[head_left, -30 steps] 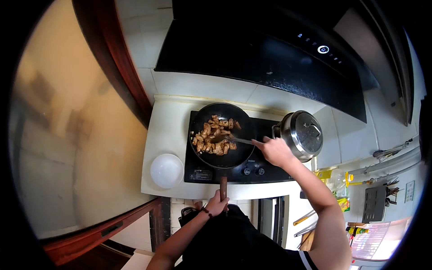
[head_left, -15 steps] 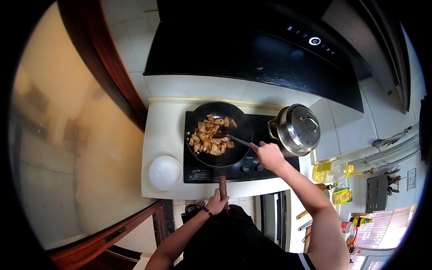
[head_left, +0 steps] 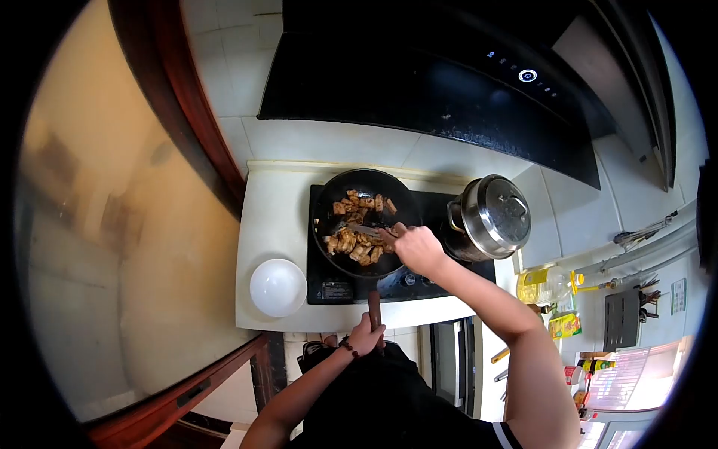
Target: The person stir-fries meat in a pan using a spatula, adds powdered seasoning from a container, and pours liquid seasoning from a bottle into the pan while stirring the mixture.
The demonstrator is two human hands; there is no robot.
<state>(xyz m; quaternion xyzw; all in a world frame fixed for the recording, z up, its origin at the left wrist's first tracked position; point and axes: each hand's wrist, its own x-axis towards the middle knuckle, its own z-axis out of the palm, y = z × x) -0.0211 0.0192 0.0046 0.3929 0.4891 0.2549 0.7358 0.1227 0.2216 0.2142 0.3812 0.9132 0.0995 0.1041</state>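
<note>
A black wok [head_left: 400, 198] sits on the stove and holds browned chunks of meat [head_left: 344, 241]. My left hand [head_left: 366, 334] is closed around the wok's brown handle [head_left: 375, 301], close to my body. Over the right part of the wok, my right hand [head_left: 415, 245] grips a metal spatula [head_left: 363, 230]. The spatula's blade lies among the meat near the middle of the wok, partly covered by the pieces.
A white bowl [head_left: 278, 288] stands left of the black stove [head_left: 329, 292]. To the right is a lidded steel pot [head_left: 493, 217]. An oil bottle [head_left: 550, 284] and a knife rack [head_left: 623, 320] are farther right. The black range hood [head_left: 419, 82] overhangs the back.
My right hand has moved left over the wok, pushing the spatula farther left into the meat. The meat pieces have shifted. My left hand keeps its hold on the handle.
</note>
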